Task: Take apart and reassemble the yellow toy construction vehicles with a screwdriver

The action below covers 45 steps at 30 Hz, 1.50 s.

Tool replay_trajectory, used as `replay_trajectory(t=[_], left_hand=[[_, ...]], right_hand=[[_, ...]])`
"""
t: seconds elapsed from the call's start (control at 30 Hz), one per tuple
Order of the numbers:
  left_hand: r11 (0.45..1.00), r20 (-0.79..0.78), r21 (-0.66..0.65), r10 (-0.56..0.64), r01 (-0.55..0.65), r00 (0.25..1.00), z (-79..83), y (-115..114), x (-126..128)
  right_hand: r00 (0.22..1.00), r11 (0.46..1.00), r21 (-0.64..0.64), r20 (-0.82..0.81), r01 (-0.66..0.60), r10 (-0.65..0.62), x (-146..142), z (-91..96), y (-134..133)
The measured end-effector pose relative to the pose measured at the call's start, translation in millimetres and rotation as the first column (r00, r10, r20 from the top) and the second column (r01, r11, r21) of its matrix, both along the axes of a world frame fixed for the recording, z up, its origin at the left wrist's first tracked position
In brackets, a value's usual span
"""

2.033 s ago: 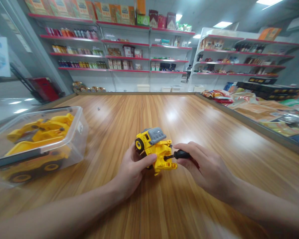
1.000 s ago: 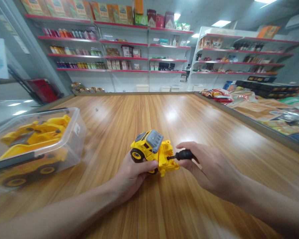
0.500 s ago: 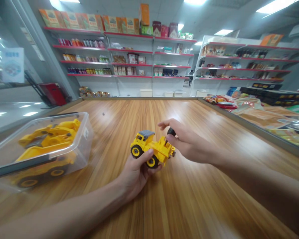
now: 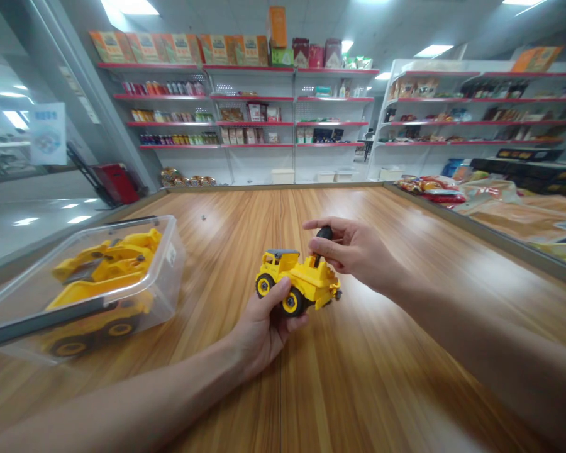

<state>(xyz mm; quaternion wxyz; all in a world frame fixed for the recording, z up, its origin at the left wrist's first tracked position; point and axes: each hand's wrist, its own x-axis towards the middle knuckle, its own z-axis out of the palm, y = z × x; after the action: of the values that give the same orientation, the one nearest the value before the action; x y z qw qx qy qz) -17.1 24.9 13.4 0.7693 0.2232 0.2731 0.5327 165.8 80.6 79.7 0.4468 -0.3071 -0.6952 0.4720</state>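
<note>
A yellow toy truck [image 4: 306, 280] with a grey cab roof and black tyres is held above the table. My left hand [image 4: 268, 314] grips it from below, thumb across its side by the rear wheel. My right hand [image 4: 353, 251] is closed round the black handle of a screwdriver [image 4: 324, 234], index finger stretched past it. The screwdriver stands nearly upright, its lower end at the top of the truck's rear part; the tip is hidden.
On the left stands a clear plastic box [image 4: 170, 283] with several yellow toy vehicle parts [image 4: 104, 258]. A tiny screw-like piece [image 4: 204, 218] lies on the wooden table [image 4: 245, 214]. Packaged goods [image 4: 490, 201] lie beyond the right edge; stocked shelves [image 4: 255, 123] stand behind.
The truck has turned slightly more level and shifted a little right in view. My right fingers have closed further round the screwdriver handle, which stands more upright. The camera view has shifted slightly.
</note>
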Motion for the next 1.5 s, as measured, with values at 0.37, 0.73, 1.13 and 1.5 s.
replay_trajectory(t=[0.37,0.73,1.13,1.5], left_hand=[[0.987,0.052,0.110,-0.124,0.117,0.991,-1.8,-0.7,-3.1],[0.998,0.073,0.030,-0.059,0.057,0.996,1.6,-1.0,-4.2],[0.998,0.080,0.035,-0.046,0.043,0.996,1.0,-0.7,-4.7],[0.967,-0.052,0.232,0.121,-0.106,0.991,-4.0,-0.6,0.4]], right_hand=[[0.995,0.983,0.156,-0.017,-0.097,0.100,-3.5,1.2,-20.1],[0.998,0.987,0.150,-0.027,0.051,-0.048,-6.0,0.5,-21.5],[0.987,0.983,0.127,-0.105,0.132,-0.119,-9.9,-5.0,-19.6],[0.968,0.945,0.217,-0.097,0.247,-0.231,-15.1,-14.5,-18.2]])
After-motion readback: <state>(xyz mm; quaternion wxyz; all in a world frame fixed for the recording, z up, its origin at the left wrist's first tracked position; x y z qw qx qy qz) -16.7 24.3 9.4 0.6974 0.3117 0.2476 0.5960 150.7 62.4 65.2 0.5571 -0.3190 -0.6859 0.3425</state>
